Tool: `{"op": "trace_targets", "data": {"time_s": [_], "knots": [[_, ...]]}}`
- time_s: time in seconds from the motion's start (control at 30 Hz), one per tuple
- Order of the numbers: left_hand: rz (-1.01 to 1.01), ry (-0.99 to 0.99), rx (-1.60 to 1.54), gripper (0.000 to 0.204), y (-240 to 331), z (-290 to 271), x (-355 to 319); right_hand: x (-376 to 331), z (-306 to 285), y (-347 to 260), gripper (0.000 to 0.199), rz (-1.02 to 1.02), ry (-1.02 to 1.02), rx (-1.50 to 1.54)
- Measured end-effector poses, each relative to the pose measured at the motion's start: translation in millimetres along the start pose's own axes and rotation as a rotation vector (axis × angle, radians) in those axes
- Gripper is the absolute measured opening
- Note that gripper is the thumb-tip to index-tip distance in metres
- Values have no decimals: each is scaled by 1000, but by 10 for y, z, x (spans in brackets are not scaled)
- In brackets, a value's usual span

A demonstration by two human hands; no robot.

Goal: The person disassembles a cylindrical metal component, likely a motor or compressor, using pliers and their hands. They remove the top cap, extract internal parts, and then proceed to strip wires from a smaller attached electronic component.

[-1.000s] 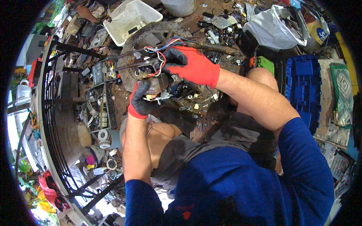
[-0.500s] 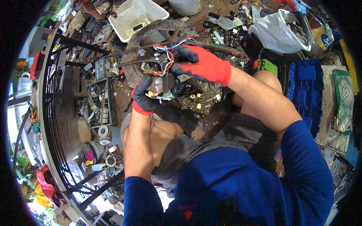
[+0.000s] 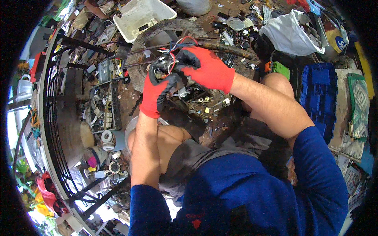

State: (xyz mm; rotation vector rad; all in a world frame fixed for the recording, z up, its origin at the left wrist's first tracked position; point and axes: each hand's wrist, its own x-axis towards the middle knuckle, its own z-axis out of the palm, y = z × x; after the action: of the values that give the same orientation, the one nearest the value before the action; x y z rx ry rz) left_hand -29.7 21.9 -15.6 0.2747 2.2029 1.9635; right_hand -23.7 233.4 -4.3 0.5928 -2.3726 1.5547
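Note:
Both my hands wear red gloves with black palms and fingers. Between them is a metal electrical part [image 3: 161, 70] that looks like a small motor, mostly covered by my fingers. My left hand [image 3: 155, 91] is closed around its near left side. Red, white and blue wires [image 3: 173, 59] rise from the part and curl over its top. My right hand [image 3: 206, 67] is closed at the right side, its black fingertips pinched at the wires. Beneath the hands lies a round, worn block [image 3: 138, 78] with a sheet of grey metal [image 3: 162, 38] on it.
A white plastic tub [image 3: 130, 21] stands beyond the block. Crates of small scrap [image 3: 103, 106] lie to the left beside a black metal frame [image 3: 49, 118]. At right are a white sack [image 3: 289, 33], a green case [image 3: 280, 69] and a blue crate [image 3: 319, 98]. Scrap litters the floor.
My left hand has turned and moved up around the part, covering more of its body. My right hand has shifted slightly left, and the wires have moved with it.

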Motion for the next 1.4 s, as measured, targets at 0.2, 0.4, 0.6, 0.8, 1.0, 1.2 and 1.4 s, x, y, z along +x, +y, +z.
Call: {"op": "trace_targets", "data": {"time_s": [0.2, 0.4, 0.6, 0.8, 1.0, 1.2, 1.4], "knots": [[107, 22, -91, 39, -112, -22, 50, 45, -49, -35, 42, 79, -215, 151], [82, -58, -94, 39, -63, -55, 37, 47, -101, -119, 37, -18, -186, 194], [-18, -53, -200, 38, 34, 21, 16, 87, -142, -167, 40, 10, -223, 155], [16, -60, -208, 37, -54, -20, 47, 35, -76, -140, 41, -185, -80, 18], [-19, -59, -270, 37, 20, 31, 44, 57, -144, -167, 44, 166, -230, 232], [117, 12, -101, 44, 118, 26, 4, 47, -57, -118, 38, -69, -125, 146], [390, 144, 391, 42, 177, 36, -2, 9, -8, 24, 38, 84, -145, 284]]}}
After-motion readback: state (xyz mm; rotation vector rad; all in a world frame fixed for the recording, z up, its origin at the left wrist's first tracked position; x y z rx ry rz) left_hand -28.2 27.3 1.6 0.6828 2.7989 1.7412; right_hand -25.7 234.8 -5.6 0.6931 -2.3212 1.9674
